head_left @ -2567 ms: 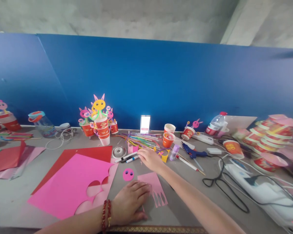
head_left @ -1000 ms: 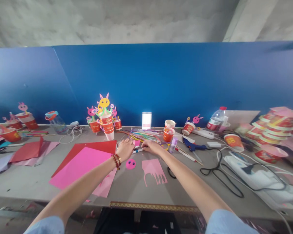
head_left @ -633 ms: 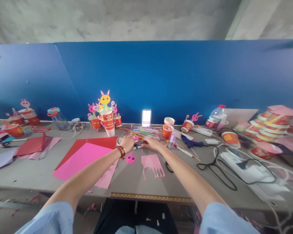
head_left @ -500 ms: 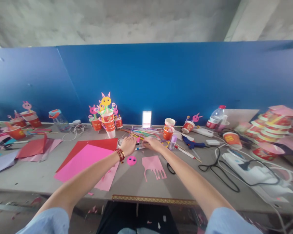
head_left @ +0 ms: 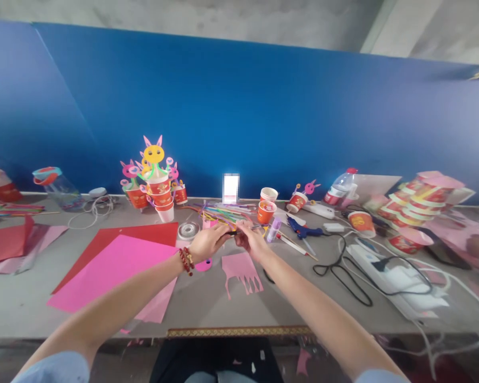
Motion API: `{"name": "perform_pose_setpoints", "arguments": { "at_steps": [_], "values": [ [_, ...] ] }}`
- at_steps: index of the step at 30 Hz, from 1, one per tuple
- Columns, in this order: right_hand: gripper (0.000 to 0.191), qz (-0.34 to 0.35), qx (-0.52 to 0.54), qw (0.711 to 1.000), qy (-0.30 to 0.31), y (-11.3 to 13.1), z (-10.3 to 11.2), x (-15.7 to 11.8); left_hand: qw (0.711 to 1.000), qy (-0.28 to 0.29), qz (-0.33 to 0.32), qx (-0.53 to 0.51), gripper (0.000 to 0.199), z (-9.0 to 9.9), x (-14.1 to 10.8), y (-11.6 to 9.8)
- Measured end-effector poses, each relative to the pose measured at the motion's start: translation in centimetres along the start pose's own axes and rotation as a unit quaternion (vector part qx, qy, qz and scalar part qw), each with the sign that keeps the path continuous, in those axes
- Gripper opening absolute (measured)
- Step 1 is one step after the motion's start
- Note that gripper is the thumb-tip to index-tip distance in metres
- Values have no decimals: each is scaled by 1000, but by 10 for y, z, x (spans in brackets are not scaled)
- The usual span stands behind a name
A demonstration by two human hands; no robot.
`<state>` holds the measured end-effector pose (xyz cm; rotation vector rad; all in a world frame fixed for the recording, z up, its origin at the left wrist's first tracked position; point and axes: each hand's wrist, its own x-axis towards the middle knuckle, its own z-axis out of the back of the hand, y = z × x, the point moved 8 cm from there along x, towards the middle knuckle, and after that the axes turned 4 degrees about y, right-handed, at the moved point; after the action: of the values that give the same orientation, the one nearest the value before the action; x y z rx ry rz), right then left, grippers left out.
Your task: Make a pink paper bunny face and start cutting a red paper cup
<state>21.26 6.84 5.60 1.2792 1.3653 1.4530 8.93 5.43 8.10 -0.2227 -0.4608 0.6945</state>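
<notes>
My left hand (head_left: 211, 240) and my right hand (head_left: 252, 240) are close together over the middle of the table. Between their closed fingertips is a small dark, slim object (head_left: 232, 233), perhaps a marker; most of it is hidden by the fingers. Under my left wrist lies a pink round face cutout (head_left: 204, 264) with eyes, partly covered. A cut-up light pink sheet (head_left: 242, 270) lies just below the hands. Behind them, coloured pipe cleaners (head_left: 227, 213) are spread out, and a tape roll (head_left: 188, 230) sits left of my left hand.
Red and pink paper sheets (head_left: 115, 271) lie to the left, below stacked cups with bunny figures (head_left: 159, 186). On the right are a glue stick (head_left: 274, 230), a paper cup (head_left: 266, 211), a blue glue gun (head_left: 303, 227), cables and a white power strip (head_left: 387, 276).
Both hands have drawn nearer to me and closer together, with the dark object now between their fingers. The head view has shifted slightly right and down.
</notes>
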Motion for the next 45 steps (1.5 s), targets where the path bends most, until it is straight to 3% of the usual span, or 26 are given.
{"name": "perform_pose_setpoints", "arguments": {
  "at_steps": [4,9,12,14,16,18,19,20,22,24,27,29,31,34,38,42,45],
  "values": [
    [34,-25,39,999,15,2,-1,-14,999,19,18,-24,26,-10,-7,-3],
    [28,-43,66,997,0,6,-6,-48,995,61,24,-81,33,0,-24,-24],
    [33,-82,65,994,15,7,-21,-73,965,122,56,-227,36,1,-37,-45],
    [33,-90,57,994,27,15,-21,-87,930,159,90,-319,38,-2,-48,-54],
    [26,-76,58,995,8,32,-1,-96,867,211,148,-427,42,-12,-67,-49],
    [22,23,73,988,-134,62,53,-106,787,197,262,-523,48,-20,-90,-23],
    [18,83,60,973,-208,77,81,-114,777,162,309,-525,49,-19,-101,-5],
    [14,126,27,959,-253,88,102,-123,789,113,342,-497,50,-14,-110,14],
    [19,123,-80,960,-236,91,114,-127,849,54,322,-416,47,-2,-115,31],
    [18,70,-227,964,-115,73,93,-121,926,64,237,-286,37,5,-107,19],
    [26,93,-398,911,55,46,41,-120,984,106,48,-137,25,-2,-85,-32],
    [35,106,-462,873,116,31,21,-123,985,122,-69,-101,15,-15,-75,-65],
    [39,93,-502,850,131,19,23,-126,982,127,-128,-60,11,-30,-69,-81],
    [37,76,-538,832,110,12,47,-133,979,132,-155,-17,14,-52,-64,-79],
    [34,73,-566,817,82,11,74,-142,983,137,-125,-8,14,-64,-61,-62],
    [32,93,-544,832,61,17,69,-139,984,126,-123,-14,13,-59,-64,-61],
    [30,102,-452,884,58,19,53,-126,982,128,-135,-15,15,-58,-64,-69]
  ]
}}
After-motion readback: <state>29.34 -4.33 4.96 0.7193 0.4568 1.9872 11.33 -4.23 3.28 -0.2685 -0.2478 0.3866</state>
